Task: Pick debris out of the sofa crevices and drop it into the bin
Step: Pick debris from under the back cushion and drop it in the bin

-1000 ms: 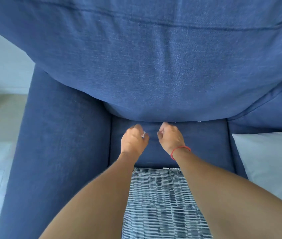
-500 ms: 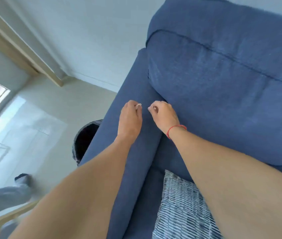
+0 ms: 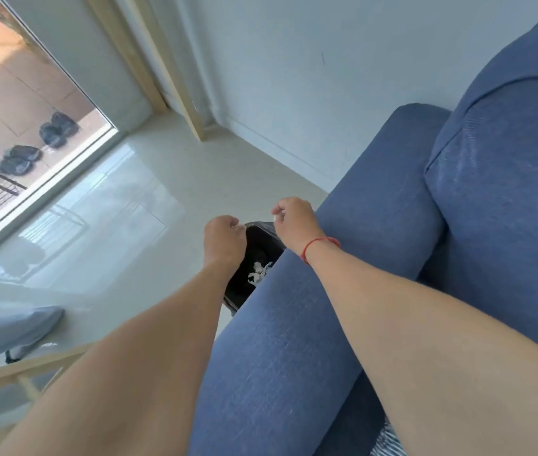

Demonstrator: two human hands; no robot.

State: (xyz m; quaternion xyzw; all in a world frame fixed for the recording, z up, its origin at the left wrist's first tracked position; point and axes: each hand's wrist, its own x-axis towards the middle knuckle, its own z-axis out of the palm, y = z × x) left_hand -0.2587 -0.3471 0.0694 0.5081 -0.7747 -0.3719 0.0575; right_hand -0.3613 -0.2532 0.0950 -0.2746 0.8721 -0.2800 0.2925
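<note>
Blue woven fabric covers the sofa armrest, which runs up the middle between two bare forearms. Past its outer edge, both hands hover above a black bin standing on the pale floor just beside the sofa. The left hand is curled, fingers together; whether it holds anything cannot be told. The right hand, with a red string at the wrist, pinches a small white scrap. White debris lies inside the bin. Beyond, dark shoes sit outside a glass door.
</note>
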